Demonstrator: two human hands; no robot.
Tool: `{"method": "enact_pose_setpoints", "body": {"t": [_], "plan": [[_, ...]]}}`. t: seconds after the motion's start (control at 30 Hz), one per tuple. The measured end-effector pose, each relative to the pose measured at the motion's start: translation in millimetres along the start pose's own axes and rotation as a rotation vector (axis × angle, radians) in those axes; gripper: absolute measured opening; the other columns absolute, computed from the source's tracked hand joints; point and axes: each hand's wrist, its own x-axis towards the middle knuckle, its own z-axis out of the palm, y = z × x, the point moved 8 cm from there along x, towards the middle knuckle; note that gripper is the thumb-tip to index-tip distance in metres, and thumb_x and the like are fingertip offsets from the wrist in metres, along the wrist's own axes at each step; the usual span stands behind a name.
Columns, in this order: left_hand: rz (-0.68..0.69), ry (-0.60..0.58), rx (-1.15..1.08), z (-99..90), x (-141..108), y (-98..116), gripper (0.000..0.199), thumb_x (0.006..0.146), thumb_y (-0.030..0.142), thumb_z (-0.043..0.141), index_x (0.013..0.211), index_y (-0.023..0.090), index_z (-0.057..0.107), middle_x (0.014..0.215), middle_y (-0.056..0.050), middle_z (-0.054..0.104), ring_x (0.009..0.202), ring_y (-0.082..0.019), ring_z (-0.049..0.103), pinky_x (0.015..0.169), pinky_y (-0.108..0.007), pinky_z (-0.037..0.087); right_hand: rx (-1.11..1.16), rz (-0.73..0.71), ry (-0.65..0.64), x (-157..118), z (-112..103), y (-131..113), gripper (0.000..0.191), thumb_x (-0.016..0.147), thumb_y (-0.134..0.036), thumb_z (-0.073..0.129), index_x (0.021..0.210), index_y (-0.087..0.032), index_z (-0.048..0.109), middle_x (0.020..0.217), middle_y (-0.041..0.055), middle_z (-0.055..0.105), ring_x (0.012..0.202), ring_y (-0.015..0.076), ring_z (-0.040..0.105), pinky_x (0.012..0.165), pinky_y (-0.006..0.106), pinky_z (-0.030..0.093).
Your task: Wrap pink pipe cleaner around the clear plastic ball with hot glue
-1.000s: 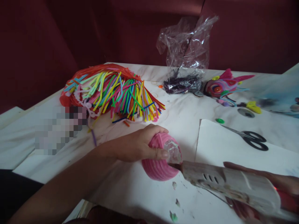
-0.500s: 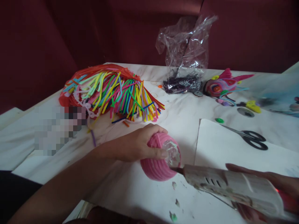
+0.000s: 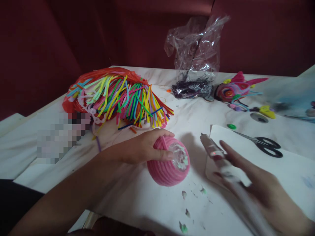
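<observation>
My left hand (image 3: 141,147) grips a round object wound in rows of pink fuzzy cord (image 3: 167,172), thumb across its face and fingers over the top. A clear, shiny patch with whitish-green smears (image 3: 180,156) shows at its right end, tilted up toward me. To the right, apart from it, my right hand (image 3: 265,186) has a white hot glue gun (image 3: 211,147), its nozzle pointing up and left above the table. Motion blurs the gun and that hand; a small red light shows on the gun.
Behind my left hand lies a red bag of colourful pipe cleaners (image 3: 133,101). A clear bag with dark strands (image 3: 192,88) and a colourful fish-like craft (image 3: 233,90) stand at the back. Black-handled scissors (image 3: 267,146) rest on white paper (image 3: 290,177). Glue scraps (image 3: 183,226) dot the front.
The glue gun has swung away from the pink object to the right, its nozzle now pointing up and left. My left hand and the pink object have barely shifted.
</observation>
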Motion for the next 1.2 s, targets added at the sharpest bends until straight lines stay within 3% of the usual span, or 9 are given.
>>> {"method": "enact_pose_setpoints", "body": {"t": [0.2,0.3,0.4,0.47,0.53,0.67,0.77,0.9,1.2], "plan": [[-0.017,0.02,0.025,-3.5,1.3,0.2,0.065,0.075,0.04,0.061,0.126,0.004,0.042,0.126,-0.015,0.05,0.115,-0.027,0.047,0.097,-0.035,0.036,-0.231,-0.072,-0.049,11.7,33.0,-13.3,0.049,0.085,-0.019,0.032,0.132,-0.007,0.037,0.096,0.0091,0.053,0.078,0.0224,0.056,0.048,0.03,0.053],[-0.03,0.023,0.016,-4.3,-0.2,0.9,0.067,0.075,0.04,0.061,0.127,0.002,0.041,0.127,-0.017,0.05,0.116,-0.028,0.047,0.095,-0.034,0.037,-0.255,-0.116,-0.086,11.0,29.3,-17.4,0.042,0.088,-0.02,0.033,0.127,-0.011,0.043,0.095,0.0077,0.053,0.074,0.0202,0.056,0.044,0.026,0.05],[-0.034,0.021,-0.015,-3.7,-1.7,0.9,0.066,0.074,0.04,0.06,0.126,0.003,0.042,0.125,-0.017,0.051,0.114,-0.028,0.048,0.093,-0.034,0.039,-0.257,-0.136,-0.055,12.3,8.3,-29.1,0.035,0.099,-0.032,0.03,0.123,-0.014,0.049,0.097,0.008,0.052,0.07,0.02,0.056,0.041,0.026,0.047],[-0.027,0.019,-0.027,-3.0,-1.9,0.9,0.065,0.074,0.04,0.059,0.125,0.004,0.043,0.124,-0.016,0.052,0.113,-0.028,0.049,0.092,-0.034,0.039,-0.144,-0.162,0.0,14.3,-9.2,-43.7,0.036,0.103,-0.032,0.024,0.126,-0.015,0.047,0.101,0.0084,0.051,0.075,0.0194,0.056,0.049,0.026,0.05],[-0.016,0.024,-0.02,-3.0,-1.5,1.0,0.064,0.074,0.04,0.06,0.125,0.004,0.043,0.123,-0.016,0.053,0.113,-0.027,0.049,0.093,-0.034,0.039,0.004,-0.257,-0.041,15.4,-14.7,-64.9,0.035,0.105,-0.027,0.025,0.134,-0.013,0.039,0.104,0.0093,0.049,0.083,0.0167,0.055,0.063,0.024,0.052],[0.001,0.024,-0.018,-2.1,-1.2,1.9,0.059,0.075,0.038,0.059,0.122,0.006,0.046,0.119,-0.014,0.055,0.11,-0.027,0.051,0.093,-0.036,0.039,0.066,-0.358,-0.053,18.2,-11.0,-92.6,0.036,0.104,-0.022,0.029,0.138,-0.009,0.034,0.097,0.0111,0.05,0.089,0.0215,0.053,0.074,0.032,0.052],[-0.013,0.027,-0.032,-1.8,-2.6,0.8,0.058,0.075,0.039,0.059,0.121,0.008,0.046,0.118,-0.013,0.056,0.109,-0.027,0.052,0.092,-0.037,0.04,0.061,-0.368,-0.021,20.9,-4.8,-98.4,0.036,0.104,-0.023,0.026,0.137,-0.009,0.034,0.104,0.0135,0.049,0.091,0.0245,0.052,0.07,0.036,0.053],[-0.008,0.015,-0.031,-1.1,-4.5,1.7,0.058,0.075,0.039,0.059,0.121,0.007,0.045,0.116,-0.014,0.057,0.107,-0.027,0.053,0.091,-0.037,0.04,0.04,-0.362,-0.107,21.8,5.5,-98.2,0.035,0.104,-0.02,0.027,0.136,-0.007,0.035,0.113,0.0142,0.046,0.108,0.0285,0.044,0.081,0.042,0.051],[-0.019,0.029,-0.013,-3.3,-3.7,3.2,0.053,0.074,0.037,0.061,0.117,0.009,0.049,0.114,-0.01,0.058,0.106,-0.027,0.053,0.089,-0.036,0.041,0.072,-0.354,-0.016,26.1,-9.3,-103.0,0.036,0.102,-0.021,0.027,0.126,-0.004,0.048,0.11,0.0139,0.051,0.103,0.0222,0.052,0.087,0.032,0.051]]}}
